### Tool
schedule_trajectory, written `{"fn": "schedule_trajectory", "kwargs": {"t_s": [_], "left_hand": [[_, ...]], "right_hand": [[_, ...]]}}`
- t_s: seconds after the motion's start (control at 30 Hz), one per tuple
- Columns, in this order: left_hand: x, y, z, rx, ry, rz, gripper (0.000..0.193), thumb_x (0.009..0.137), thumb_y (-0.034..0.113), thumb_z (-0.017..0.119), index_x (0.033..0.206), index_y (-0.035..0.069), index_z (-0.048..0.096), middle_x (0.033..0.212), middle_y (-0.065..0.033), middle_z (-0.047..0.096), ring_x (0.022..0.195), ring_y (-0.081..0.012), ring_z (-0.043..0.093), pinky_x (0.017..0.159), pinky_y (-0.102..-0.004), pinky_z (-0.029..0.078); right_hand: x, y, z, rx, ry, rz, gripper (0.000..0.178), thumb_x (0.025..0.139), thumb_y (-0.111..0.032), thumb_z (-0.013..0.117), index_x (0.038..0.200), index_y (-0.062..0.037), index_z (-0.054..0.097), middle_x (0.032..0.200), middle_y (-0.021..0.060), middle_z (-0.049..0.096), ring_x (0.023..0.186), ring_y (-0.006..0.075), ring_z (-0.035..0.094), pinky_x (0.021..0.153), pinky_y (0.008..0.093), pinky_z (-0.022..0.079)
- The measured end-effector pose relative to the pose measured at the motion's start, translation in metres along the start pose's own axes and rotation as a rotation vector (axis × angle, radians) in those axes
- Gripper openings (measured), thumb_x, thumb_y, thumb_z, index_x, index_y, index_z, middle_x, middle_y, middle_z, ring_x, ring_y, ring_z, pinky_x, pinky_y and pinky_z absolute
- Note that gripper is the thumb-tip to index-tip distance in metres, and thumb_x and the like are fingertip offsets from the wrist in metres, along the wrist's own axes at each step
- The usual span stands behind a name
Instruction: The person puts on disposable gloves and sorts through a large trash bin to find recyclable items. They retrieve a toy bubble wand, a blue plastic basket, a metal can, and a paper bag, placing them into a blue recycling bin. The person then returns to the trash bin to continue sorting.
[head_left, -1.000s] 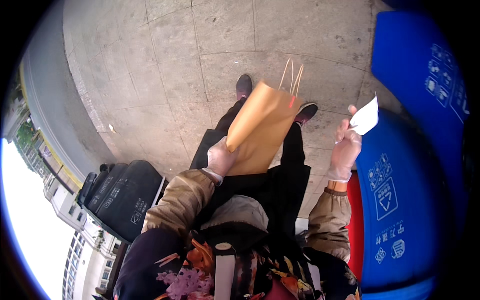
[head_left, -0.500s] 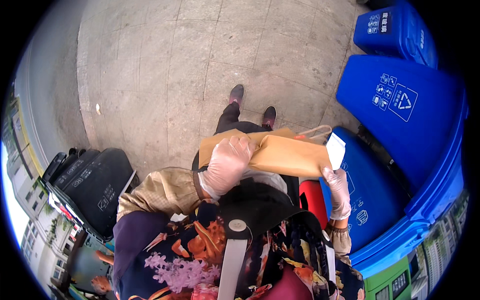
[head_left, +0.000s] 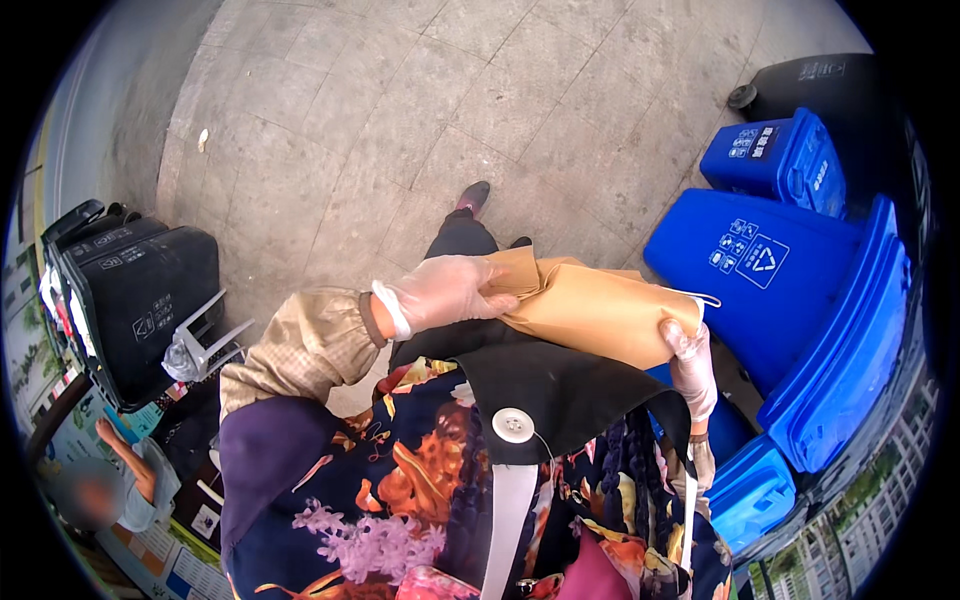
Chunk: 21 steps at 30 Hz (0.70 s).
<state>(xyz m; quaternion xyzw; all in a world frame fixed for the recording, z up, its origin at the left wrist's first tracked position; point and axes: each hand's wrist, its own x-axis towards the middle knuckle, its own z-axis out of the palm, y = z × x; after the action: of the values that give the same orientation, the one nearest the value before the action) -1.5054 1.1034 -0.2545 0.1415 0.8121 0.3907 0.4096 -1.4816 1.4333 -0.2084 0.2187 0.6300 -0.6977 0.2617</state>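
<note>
Between my hands, in front of my waist, is a folded brown paper bag (head_left: 600, 312) with a pale cord handle sticking out at its right end. My left hand (head_left: 445, 290), in a clear thin glove, is closed on the bag's left end, the thumb lying along the near side. At the other end my right hand (head_left: 688, 368), gloved likewise, pinches the lower right corner, thumb on the near face. The bag's underside and the fingers behind it are hidden.
Blue wheeled bins (head_left: 770, 270) line my right, with a black bin (head_left: 820, 105) beyond them. To the left stand black bins (head_left: 140, 290) and a grey plastic stool (head_left: 210, 340). A person (head_left: 145, 480) is at the lower left. Grey paving (head_left: 400, 120) lies ahead.
The view has turned and the bins on the right sit lower. The bag has tilted, its right end downward. My left hand has opened from a fist into a flatter grip; one foot is stepping.
</note>
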Motion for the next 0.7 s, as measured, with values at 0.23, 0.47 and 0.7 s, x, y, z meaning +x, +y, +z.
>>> {"fn": "schedule_trajectory", "kwargs": {"t_s": [0.23,0.47,0.7], "left_hand": [[0.009,-0.007,0.000,0.237,0.118,0.167,0.022,0.082,0.020,0.052,0.094,0.003,0.060,0.077,-0.0190,0.061,0.070,-0.0375,0.059,0.061,-0.0432,0.048],[-0.074,0.010,0.000,0.107,0.068,0.486,0.005,0.076,0.007,0.055,0.076,0.002,0.056,0.079,-0.0135,0.055,0.079,-0.0283,0.057,0.070,-0.0376,0.048],[-0.072,0.015,0.013,-0.186,-0.177,0.114,0.057,0.088,0.018,0.055,0.138,0.005,0.032,0.123,-0.0122,0.055,0.110,-0.0154,0.052,0.092,-0.0265,0.042]], "right_hand": [[-0.012,-0.033,0.023,-0.180,0.032,-0.068,0.036,0.081,-0.015,0.067,0.111,0.0021,0.059,0.099,0.0053,0.065,0.086,0.0112,0.060,0.081,0.0257,0.046],[-0.048,-0.027,0.017,0.000,-0.120,0.043,0.063,0.069,-0.018,0.076,0.124,-0.0012,0.048,0.102,0.0016,0.060,0.087,0.0119,0.059,0.075,0.0263,0.049],[-0.017,-0.041,0.000,-0.030,-0.463,0.265,0.052,0.075,-0.028,0.073,0.112,0.0035,0.054,0.067,0.0010,0.056,0.046,0.0050,0.043,0.039,0.0174,0.029]]}}
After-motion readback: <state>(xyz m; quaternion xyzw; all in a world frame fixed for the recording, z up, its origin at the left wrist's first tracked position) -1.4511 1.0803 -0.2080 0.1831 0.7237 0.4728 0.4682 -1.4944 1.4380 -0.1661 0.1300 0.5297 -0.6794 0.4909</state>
